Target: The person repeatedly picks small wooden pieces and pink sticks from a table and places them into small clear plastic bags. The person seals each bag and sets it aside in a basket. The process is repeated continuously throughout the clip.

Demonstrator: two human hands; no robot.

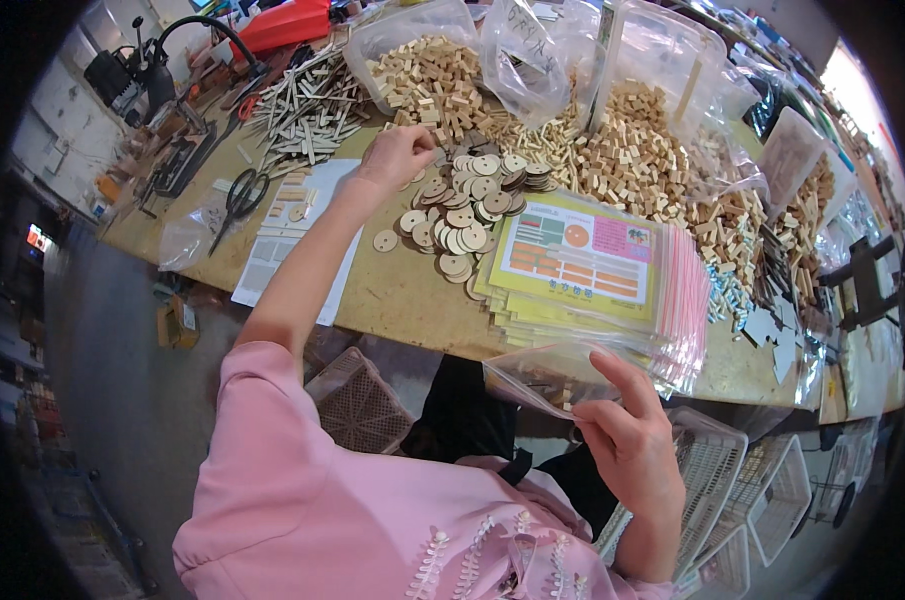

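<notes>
My left hand (398,158) reaches across the table to the near edge of a heap of small wooden blocks (435,85). Its fingers are curled together, and whatever is between them is hidden. Beside it lies a pile of round wooden discs with small holes (463,215). Below the table's front edge, my right hand (631,445) grips a clear plastic bag (533,378) by its edge, thumb and fingers pinching it. Some small wooden pieces show inside the bag. Just beyond it is a stack of flat printed plastic bags (573,262), yellow with pink edges.
Clear plastic tubs (663,50) spill wooden blocks and short dowels at the back. Thin wooden sticks (308,105) lie at the far left. A printed sheet with wooden parts (298,235) and black scissors (239,200) lie at the left. Plastic crates (361,405) stand below the table.
</notes>
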